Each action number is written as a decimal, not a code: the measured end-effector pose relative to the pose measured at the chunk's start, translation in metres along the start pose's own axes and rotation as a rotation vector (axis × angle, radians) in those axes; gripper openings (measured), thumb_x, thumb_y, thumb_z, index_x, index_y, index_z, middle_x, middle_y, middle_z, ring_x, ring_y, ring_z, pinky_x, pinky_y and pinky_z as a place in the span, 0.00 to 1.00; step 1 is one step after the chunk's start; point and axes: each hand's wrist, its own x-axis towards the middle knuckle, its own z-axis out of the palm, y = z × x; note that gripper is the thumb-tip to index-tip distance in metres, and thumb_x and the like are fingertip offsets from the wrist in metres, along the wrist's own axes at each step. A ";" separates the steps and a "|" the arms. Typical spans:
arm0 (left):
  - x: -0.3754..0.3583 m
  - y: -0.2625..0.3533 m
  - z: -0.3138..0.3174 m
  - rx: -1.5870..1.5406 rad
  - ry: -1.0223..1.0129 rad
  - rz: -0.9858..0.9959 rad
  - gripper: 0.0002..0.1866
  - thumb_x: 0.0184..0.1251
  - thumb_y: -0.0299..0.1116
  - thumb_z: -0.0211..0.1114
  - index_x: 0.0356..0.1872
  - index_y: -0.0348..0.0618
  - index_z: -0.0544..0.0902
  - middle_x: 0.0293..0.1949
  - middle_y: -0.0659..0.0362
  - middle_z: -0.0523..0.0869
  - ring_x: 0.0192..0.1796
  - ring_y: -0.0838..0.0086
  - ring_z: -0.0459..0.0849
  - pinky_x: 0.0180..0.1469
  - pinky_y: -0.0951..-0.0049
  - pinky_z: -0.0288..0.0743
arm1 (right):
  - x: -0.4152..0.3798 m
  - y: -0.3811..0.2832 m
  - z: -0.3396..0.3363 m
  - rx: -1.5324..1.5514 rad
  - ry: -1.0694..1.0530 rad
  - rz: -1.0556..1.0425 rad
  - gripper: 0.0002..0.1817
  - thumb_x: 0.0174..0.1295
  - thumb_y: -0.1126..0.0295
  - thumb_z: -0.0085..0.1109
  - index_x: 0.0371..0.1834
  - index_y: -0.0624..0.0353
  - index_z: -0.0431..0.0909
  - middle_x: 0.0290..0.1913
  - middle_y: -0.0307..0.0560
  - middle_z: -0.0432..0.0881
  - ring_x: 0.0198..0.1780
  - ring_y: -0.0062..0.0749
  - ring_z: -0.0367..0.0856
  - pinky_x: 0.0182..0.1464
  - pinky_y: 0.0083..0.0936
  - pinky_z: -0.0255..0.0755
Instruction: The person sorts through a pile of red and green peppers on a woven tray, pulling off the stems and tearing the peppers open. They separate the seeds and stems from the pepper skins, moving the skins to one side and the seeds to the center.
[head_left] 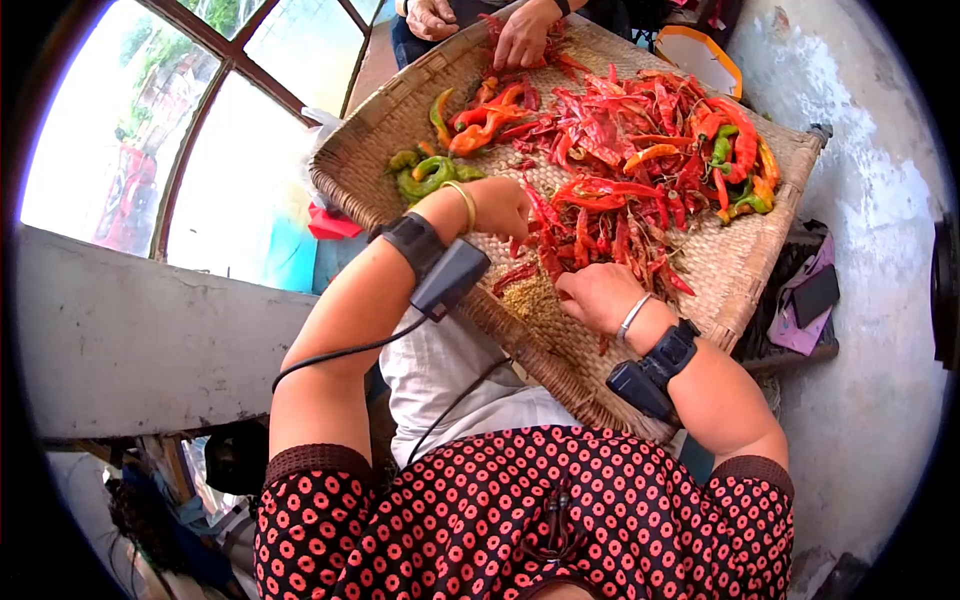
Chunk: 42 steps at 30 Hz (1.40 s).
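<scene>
A wide woven tray (740, 285) holds a heap of dried red chillies (600, 140). My left hand (500, 208) is over the tray's left-middle part, its fingers curled down at the left edge of the heap; their tips are hidden. My right hand (598, 297) rests at the heap's near edge, fingers bent together against the red chillies, and what they grip is too small to name. Curled green chillies (428, 178) and orange ones (485, 128) lie left of the heap. Pale seeds (530, 297) are scattered on the weave between my hands.
Across the tray, another person's two hands (522, 38) are at its far edge, one reaching among chillies. A window (235, 140) is at the left above a pale wall (160, 340). At the right, a dark phone-like object (815, 296) lies on a pink item beside a rough wall.
</scene>
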 end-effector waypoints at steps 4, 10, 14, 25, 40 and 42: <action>-0.009 -0.018 -0.020 -0.526 0.206 -0.120 0.09 0.52 0.34 0.61 0.22 0.39 0.78 0.17 0.64 0.77 0.20 0.83 0.74 0.21 0.81 0.69 | 0.003 -0.001 0.003 0.012 0.007 0.007 0.12 0.49 0.62 0.54 0.31 0.59 0.73 0.28 0.54 0.78 0.35 0.48 0.78 0.37 0.41 0.71; -0.003 -0.039 -0.035 -0.478 0.678 -0.230 0.14 0.54 0.41 0.61 0.25 0.38 0.81 0.21 0.56 0.80 0.22 0.75 0.77 0.26 0.73 0.72 | 0.002 0.001 0.000 0.020 -0.014 0.031 0.11 0.50 0.63 0.54 0.32 0.57 0.73 0.28 0.53 0.78 0.35 0.48 0.78 0.37 0.41 0.71; 0.015 -0.010 -0.003 0.200 0.035 -0.114 0.18 0.49 0.48 0.62 0.27 0.41 0.81 0.24 0.51 0.81 0.30 0.62 0.80 0.35 0.63 0.71 | 0.002 -0.002 0.002 0.008 -0.062 0.020 0.11 0.50 0.63 0.53 0.35 0.55 0.73 0.29 0.53 0.79 0.36 0.48 0.78 0.38 0.42 0.70; 0.029 0.020 0.042 0.295 0.106 0.164 0.11 0.46 0.38 0.62 0.34 0.52 0.81 0.28 0.57 0.82 0.35 0.61 0.80 0.37 0.64 0.74 | 0.000 -0.004 0.017 0.019 0.070 -0.018 0.12 0.48 0.69 0.51 0.37 0.55 0.75 0.36 0.54 0.73 0.38 0.48 0.76 0.39 0.41 0.71; 0.016 0.021 0.036 0.230 0.081 0.310 0.06 0.44 0.35 0.61 0.25 0.48 0.81 0.27 0.57 0.81 0.34 0.63 0.79 0.35 0.66 0.73 | 0.002 -0.004 0.007 0.005 0.144 -0.182 0.06 0.49 0.70 0.51 0.22 0.60 0.75 0.29 0.51 0.75 0.31 0.45 0.77 0.33 0.38 0.72; 0.012 0.008 0.032 -0.077 0.193 0.416 0.03 0.41 0.29 0.62 0.21 0.45 0.80 0.26 0.59 0.79 0.35 0.68 0.77 0.36 0.71 0.72 | -0.002 -0.001 -0.004 0.069 0.352 -0.209 0.08 0.51 0.67 0.52 0.19 0.57 0.75 0.26 0.47 0.73 0.28 0.42 0.76 0.30 0.36 0.71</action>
